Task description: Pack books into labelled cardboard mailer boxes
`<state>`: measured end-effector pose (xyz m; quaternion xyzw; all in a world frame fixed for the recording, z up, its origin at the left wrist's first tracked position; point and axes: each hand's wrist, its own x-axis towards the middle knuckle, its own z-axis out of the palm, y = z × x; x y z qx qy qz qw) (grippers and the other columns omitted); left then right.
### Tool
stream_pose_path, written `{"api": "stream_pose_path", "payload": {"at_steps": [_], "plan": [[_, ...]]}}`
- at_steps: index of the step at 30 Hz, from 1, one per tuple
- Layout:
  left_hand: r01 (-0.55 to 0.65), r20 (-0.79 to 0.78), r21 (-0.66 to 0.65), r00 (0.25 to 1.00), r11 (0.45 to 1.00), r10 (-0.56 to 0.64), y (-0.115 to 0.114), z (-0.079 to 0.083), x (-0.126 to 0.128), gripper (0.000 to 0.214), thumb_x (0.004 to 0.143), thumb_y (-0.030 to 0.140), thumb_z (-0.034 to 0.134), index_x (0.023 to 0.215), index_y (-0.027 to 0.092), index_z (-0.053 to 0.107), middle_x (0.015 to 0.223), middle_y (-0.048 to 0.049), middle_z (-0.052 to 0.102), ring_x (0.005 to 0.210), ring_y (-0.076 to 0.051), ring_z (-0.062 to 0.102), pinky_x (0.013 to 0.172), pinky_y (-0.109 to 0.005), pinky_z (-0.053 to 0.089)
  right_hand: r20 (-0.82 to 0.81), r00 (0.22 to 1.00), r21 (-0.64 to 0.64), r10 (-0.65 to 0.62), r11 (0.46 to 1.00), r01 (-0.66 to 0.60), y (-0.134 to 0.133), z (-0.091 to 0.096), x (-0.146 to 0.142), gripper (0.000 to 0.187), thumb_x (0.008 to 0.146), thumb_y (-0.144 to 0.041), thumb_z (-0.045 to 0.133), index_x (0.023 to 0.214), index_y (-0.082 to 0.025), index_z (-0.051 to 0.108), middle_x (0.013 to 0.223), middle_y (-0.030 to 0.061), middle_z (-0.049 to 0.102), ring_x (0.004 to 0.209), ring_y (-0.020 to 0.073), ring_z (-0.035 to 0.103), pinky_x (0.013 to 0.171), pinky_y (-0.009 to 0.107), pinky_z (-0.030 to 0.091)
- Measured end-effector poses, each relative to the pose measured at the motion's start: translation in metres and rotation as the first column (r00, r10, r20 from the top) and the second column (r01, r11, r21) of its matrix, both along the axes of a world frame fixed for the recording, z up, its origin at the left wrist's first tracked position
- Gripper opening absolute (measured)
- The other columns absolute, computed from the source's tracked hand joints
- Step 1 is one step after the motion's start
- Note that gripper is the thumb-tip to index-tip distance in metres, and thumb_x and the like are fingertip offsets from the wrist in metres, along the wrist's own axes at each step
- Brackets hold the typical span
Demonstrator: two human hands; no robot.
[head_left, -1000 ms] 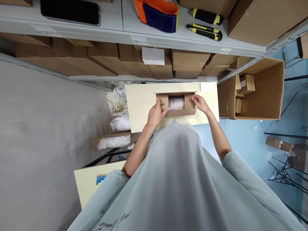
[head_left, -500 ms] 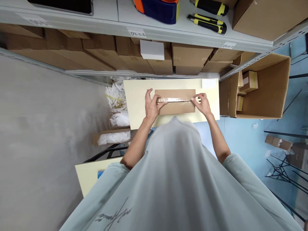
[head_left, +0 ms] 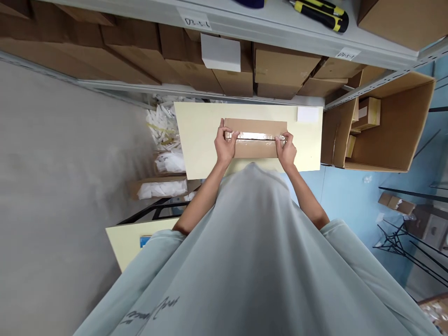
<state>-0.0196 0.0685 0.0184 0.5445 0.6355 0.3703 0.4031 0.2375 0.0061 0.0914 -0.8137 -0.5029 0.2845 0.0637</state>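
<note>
A flat brown cardboard box (head_left: 259, 150) lies on the cream tabletop (head_left: 199, 140), long side across my view. Shiny transparent packing tape (head_left: 257, 136) runs along its middle seam, with a thin dark gap showing beside it. My left hand (head_left: 225, 145) grips the box's left end, thumb on top over the tape's end and fingers round the far side. At the opposite end my right hand (head_left: 286, 151) holds the box the same way, its thumb on the seam. The undersides of the fingers are hidden.
A shelf (head_left: 280, 39) with cardboard boxes below and a yellow-black utility knife (head_left: 324, 14) on it spans the back. To the right stands a big open carton (head_left: 399, 126) with small boxes inside. Bags of white material (head_left: 163, 161) sit left of the table.
My right hand has shifted from pinching at the tape's right end to gripping the box end. My left fingers have closed round the left end. The whole view has moved slightly.
</note>
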Motion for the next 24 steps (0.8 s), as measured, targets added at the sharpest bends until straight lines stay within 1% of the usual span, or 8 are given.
{"api": "stream_pose_path", "payload": {"at_steps": [2, 5, 10, 15, 18, 20, 22, 24], "plan": [[0.049, -0.032, -0.007, 0.998, 0.999, -0.049, -0.002, 0.003, -0.002, 0.028, 0.103, 0.042, 0.080, 0.103, 0.028, 0.056, 0.175, -0.0210, 0.059, 0.157, -0.030, 0.061, 0.131, -0.049, 0.049, 0.004, 1.000, 0.050, -0.001, 0.999, 0.001, 0.001, -0.003, 0.000, 0.054, 0.120, -0.047, 0.026, 0.164, -0.020, 0.043, 0.169, 0.0219, 0.064, 0.149, 0.0328, 0.070, 0.118, 0.046, 0.059], [0.074, -0.058, -0.018, 0.995, 0.997, -0.075, -0.004, 0.005, -0.003, 0.028, 0.103, 0.040, 0.081, 0.101, 0.028, 0.055, 0.184, -0.0217, 0.049, 0.164, -0.032, 0.057, 0.131, -0.052, 0.048, 0.022, 1.000, 0.091, 0.021, 0.996, -0.023, 0.002, -0.003, -0.002, 0.058, 0.120, -0.042, 0.022, 0.167, -0.018, 0.046, 0.173, 0.0242, 0.059, 0.165, 0.0317, 0.055, 0.124, 0.050, 0.055], [0.051, -0.071, -0.009, 0.996, 0.999, -0.051, 0.000, 0.007, 0.000, 0.026, 0.105, 0.039, 0.078, 0.100, 0.028, 0.056, 0.179, -0.0209, 0.056, 0.164, -0.031, 0.058, 0.133, -0.050, 0.047, 0.077, 0.997, 0.060, 0.018, 0.998, -0.022, 0.004, -0.007, -0.003, 0.062, 0.119, -0.040, 0.013, 0.157, -0.018, 0.056, 0.176, 0.0250, 0.058, 0.151, 0.0306, 0.066, 0.118, 0.046, 0.058], [0.054, -0.075, 0.023, 0.996, 0.998, -0.052, -0.003, 0.010, 0.000, 0.021, 0.107, 0.037, 0.075, 0.103, 0.026, 0.058, 0.176, -0.0226, 0.057, 0.167, -0.030, 0.055, 0.132, -0.050, 0.049, 0.161, 0.986, 0.027, 0.052, 0.998, -0.057, 0.002, 0.000, -0.007, 0.066, 0.119, -0.039, 0.007, 0.156, -0.021, 0.058, 0.174, 0.0241, 0.060, 0.152, 0.0267, 0.068, 0.115, 0.041, 0.061], [0.063, -0.082, 0.038, 0.995, 0.997, -0.060, -0.002, 0.017, -0.005, 0.021, 0.110, 0.043, 0.071, 0.103, 0.025, 0.062, 0.168, -0.0238, 0.063, 0.165, -0.032, 0.056, 0.131, -0.052, 0.051, 0.210, 0.974, 0.069, 0.082, 0.993, -0.099, 0.006, 0.020, -0.009, 0.062, 0.118, -0.035, 0.016, 0.156, -0.018, 0.062, 0.162, 0.0268, 0.069, 0.159, 0.0296, 0.065, 0.121, 0.050, 0.059], [0.014, -0.079, 0.071, 0.997, 0.997, -0.009, 0.011, 0.027, -0.006, 0.025, 0.111, 0.046, 0.067, 0.102, 0.023, 0.066, 0.161, -0.0248, 0.066, 0.162, -0.034, 0.059, 0.132, -0.055, 0.051, 0.284, 0.954, 0.115, 0.102, 0.984, -0.139, 0.019, 0.040, -0.007, 0.060, 0.117, -0.033, 0.022, 0.155, -0.015, 0.064, 0.166, 0.0296, 0.065, 0.167, 0.0333, 0.056, 0.128, 0.058, 0.054], [-0.044, -0.058, 0.159, 0.997, 0.986, 0.054, 0.036, 0.048, -0.002, 0.028, 0.112, 0.048, 0.064, 0.105, 0.022, 0.071, 0.158, -0.0244, 0.068, 0.160, -0.035, 0.060, 0.133, -0.057, 0.049, 0.341, 0.933, 0.194, 0.117, 0.962, -0.191, 0.047, 0.066, -0.004, 0.058, 0.117, -0.034, 0.026, 0.156, -0.016, 0.065, 0.175, 0.0303, 0.056, 0.171, 0.0363, 0.050, 0.134, 0.065, 0.047], [-0.058, -0.016, 0.283, 0.998, 0.957, 0.065, 0.075, 0.080, 0.007, 0.028, 0.114, 0.048, 0.061, 0.110, 0.023, 0.074, 0.158, -0.0216, 0.069, 0.158, -0.033, 0.062, 0.134, -0.056, 0.049, 0.356, 0.925, 0.332, 0.136, 0.906, -0.261, 0.089, 0.098, -0.005, 0.058, 0.118, -0.037, 0.029, 0.161, -0.017, 0.062, 0.176, 0.0290, 0.055, 0.170, 0.0375, 0.051, 0.137, 0.069, 0.042]]}}
